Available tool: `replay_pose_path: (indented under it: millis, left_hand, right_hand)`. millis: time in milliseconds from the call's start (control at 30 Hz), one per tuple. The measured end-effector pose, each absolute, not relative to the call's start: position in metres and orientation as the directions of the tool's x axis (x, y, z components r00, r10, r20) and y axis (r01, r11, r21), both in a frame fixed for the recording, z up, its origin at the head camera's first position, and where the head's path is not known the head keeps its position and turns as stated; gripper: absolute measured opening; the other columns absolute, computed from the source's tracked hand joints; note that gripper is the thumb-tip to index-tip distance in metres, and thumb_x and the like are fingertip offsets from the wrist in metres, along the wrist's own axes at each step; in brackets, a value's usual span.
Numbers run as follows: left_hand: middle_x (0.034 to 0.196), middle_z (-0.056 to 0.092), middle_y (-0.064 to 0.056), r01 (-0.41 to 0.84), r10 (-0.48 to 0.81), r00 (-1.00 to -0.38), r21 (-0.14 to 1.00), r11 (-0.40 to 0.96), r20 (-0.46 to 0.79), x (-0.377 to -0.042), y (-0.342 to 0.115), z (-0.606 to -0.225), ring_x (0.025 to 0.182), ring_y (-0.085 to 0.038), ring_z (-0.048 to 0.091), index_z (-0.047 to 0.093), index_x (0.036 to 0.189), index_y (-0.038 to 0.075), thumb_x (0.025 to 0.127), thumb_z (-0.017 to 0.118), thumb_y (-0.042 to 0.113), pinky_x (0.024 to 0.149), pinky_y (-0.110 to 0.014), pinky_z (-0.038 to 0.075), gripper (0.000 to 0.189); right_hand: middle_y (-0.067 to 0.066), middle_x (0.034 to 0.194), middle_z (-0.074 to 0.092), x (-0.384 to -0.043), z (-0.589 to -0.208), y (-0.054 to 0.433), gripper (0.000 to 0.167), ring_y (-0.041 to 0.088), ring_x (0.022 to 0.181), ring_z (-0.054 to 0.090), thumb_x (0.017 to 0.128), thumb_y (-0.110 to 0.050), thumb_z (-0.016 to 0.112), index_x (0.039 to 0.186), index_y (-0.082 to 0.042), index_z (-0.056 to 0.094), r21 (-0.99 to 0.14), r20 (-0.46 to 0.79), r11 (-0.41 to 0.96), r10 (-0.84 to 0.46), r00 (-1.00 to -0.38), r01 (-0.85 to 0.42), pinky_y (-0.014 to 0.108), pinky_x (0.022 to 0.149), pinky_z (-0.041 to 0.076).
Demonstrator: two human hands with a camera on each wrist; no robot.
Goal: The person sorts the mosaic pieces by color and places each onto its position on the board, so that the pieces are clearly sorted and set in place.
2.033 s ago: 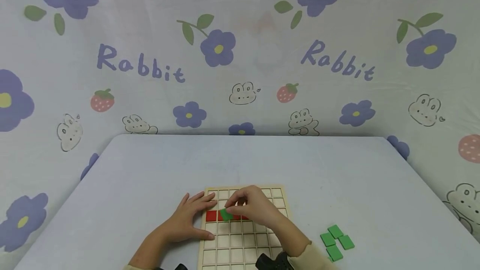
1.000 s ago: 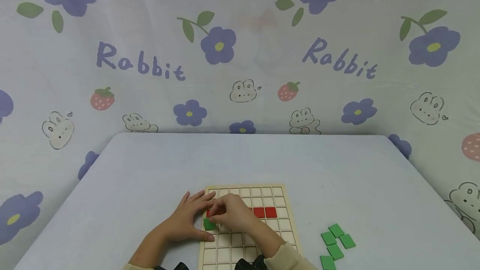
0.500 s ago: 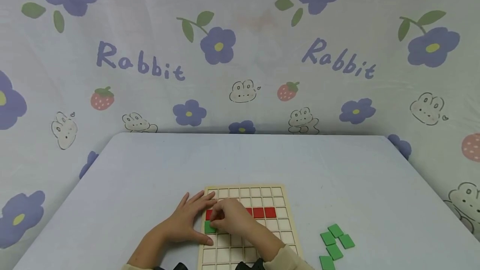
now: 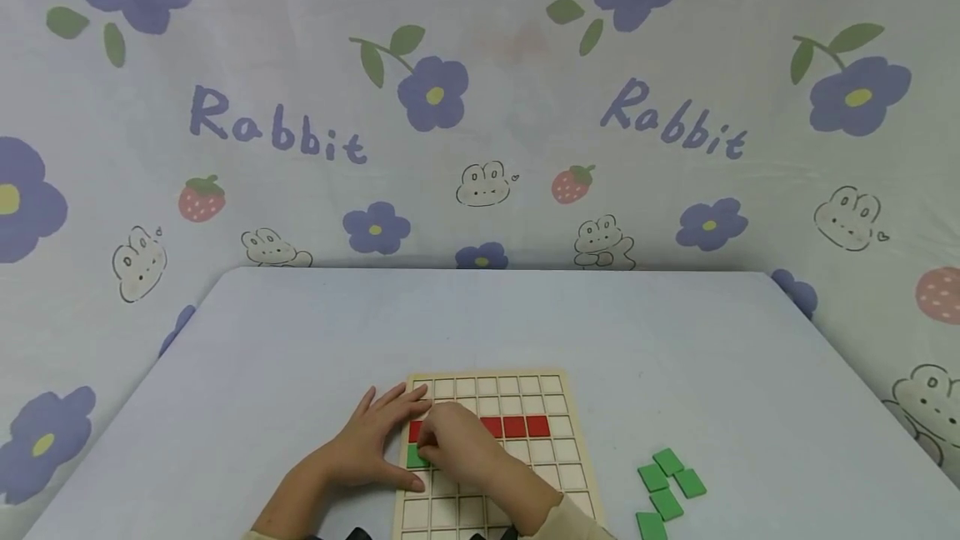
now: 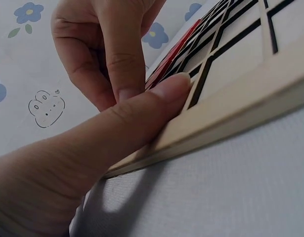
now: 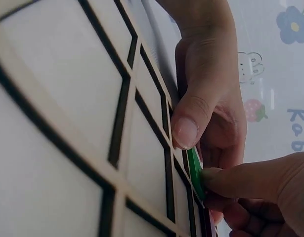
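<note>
A wooden grid board (image 4: 542, 451) lies on the table, with a row of red square tiles (image 4: 513, 427) partly behind my right hand. My left hand (image 4: 363, 447) rests spread along the board's left edge, its thumb lying over the rim in the left wrist view. Just below the leftmost red tile, a green square tile (image 4: 415, 457) sits at the first cell of its row. My right hand (image 4: 467, 446) is curled over it, and its thumb and fingertips hold the tile's edge, as the right wrist view shows. Part of that tile is hidden by the fingers.
Several loose green tiles (image 4: 666, 504) lie on the white table (image 4: 480, 315) to the right of the board. A patterned cloth (image 4: 300, 190) with flowers and rabbits hangs behind the table's far edge.
My right hand has carried the green tile left and nearer to me, from over the red row to the cell below it; the tile now lies flatter. My left hand stays at the edge.
</note>
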State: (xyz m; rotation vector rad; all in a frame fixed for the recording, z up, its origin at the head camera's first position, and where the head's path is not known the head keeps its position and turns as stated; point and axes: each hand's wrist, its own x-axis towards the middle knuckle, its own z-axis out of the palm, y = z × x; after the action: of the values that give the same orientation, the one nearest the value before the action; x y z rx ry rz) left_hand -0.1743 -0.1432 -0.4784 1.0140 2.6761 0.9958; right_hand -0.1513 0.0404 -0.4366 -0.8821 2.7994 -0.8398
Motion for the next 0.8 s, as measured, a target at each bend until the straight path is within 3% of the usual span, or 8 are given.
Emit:
replay_pose_path:
  millis: [167, 367, 800]
  left_hand:
    - [0.151, 0.034, -0.007, 0.543, 0.619, -0.777, 0.622, 0.563, 0.118, -0.175, -0.142, -0.479, 0.141, -0.038, 0.019, 0.046, 0.136, 0.015, 0.060, 0.080, 0.053, 0.110, -0.065, -0.002, 0.092]
    - [0.151, 0.033, -0.004, 0.530, 0.612, -0.783, 0.630, 0.567, 0.107, -0.176, -0.141, -0.480, 0.143, -0.035, 0.017, 0.045, 0.137, 0.020, 0.060, 0.079, 0.056, 0.111, -0.063, -0.003, 0.092]
    - [0.152, 0.033, -0.001, 0.508, 0.597, -0.798, 0.619, 0.599, 0.077, -0.178, -0.139, -0.481, 0.143, -0.032, 0.017, 0.046, 0.136, 0.018, 0.059, 0.078, 0.059, 0.112, -0.060, -0.004, 0.094]
  right_hand:
    - [-0.005, 0.070, 0.068, -0.154, -0.436, 0.042, 0.005, -0.001, 0.068, 0.055, 0.079, -0.006, 0.071, 0.075, -0.007, 0.074, -0.531, 0.075, 0.682, -0.552, -0.830, -0.502, 0.013, 0.063, 0.046]
    - [-0.003, 0.075, 0.068, -0.159, -0.433, 0.051, 0.000, -0.001, 0.068, 0.053, 0.078, -0.007, 0.073, 0.078, -0.007, 0.073, -0.690, 0.061, 0.595, -0.520, -0.852, -0.412, 0.013, 0.061, 0.045]
    - [0.003, 0.086, 0.069, -0.162, -0.423, 0.096, 0.016, 0.006, 0.066, 0.051, 0.077, -0.016, 0.075, 0.089, -0.006, 0.074, -0.849, 0.059, 0.428, -0.506, -0.860, -0.310, 0.018, 0.058, 0.044]
